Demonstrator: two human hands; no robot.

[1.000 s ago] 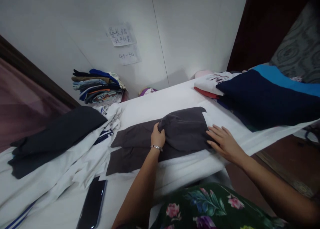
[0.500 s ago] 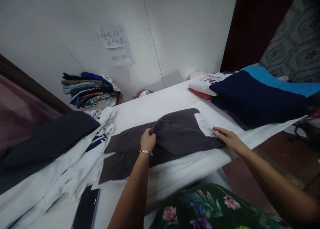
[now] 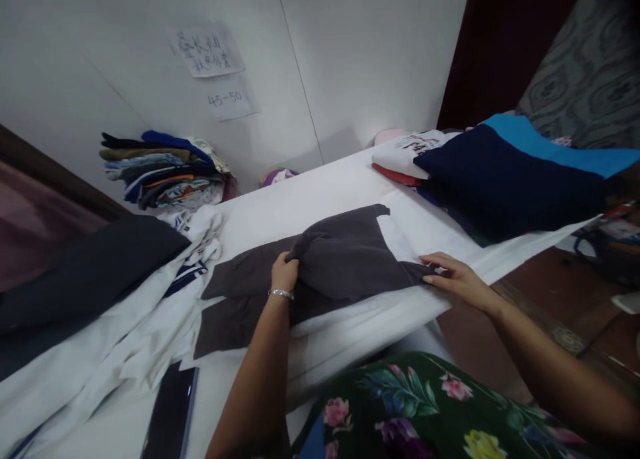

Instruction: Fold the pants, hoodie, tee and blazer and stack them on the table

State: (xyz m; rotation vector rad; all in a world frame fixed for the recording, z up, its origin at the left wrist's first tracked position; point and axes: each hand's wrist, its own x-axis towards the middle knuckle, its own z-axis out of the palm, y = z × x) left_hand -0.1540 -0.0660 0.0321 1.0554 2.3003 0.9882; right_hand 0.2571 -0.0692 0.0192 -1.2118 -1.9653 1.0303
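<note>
A dark grey garment (image 3: 345, 252) lies partly folded on the white-covered table, with two long strips of cloth reaching left; whether these are legs or sleeves I cannot tell. My left hand (image 3: 285, 272), with a silver bracelet at the wrist, is closed around a bunched fold near the garment's middle. At its right end, my right hand (image 3: 455, 282) pinches the narrow pointed corner between thumb and fingers. White cloth shows beside the garment's right edge.
Folded clothes (image 3: 165, 169) are stacked at the back left. A navy and light-blue garment (image 3: 510, 179) tops a pile on the right. Black cloth (image 3: 90, 265) and crumpled white garments (image 3: 125, 352) lie left, near a dark phone (image 3: 170, 412). Paper signs (image 3: 210, 49) hang on the wall.
My right hand has closed on the garment's right corner, where its fingers were apart before. My left hand keeps its grip on the fold. The view has shifted slightly.
</note>
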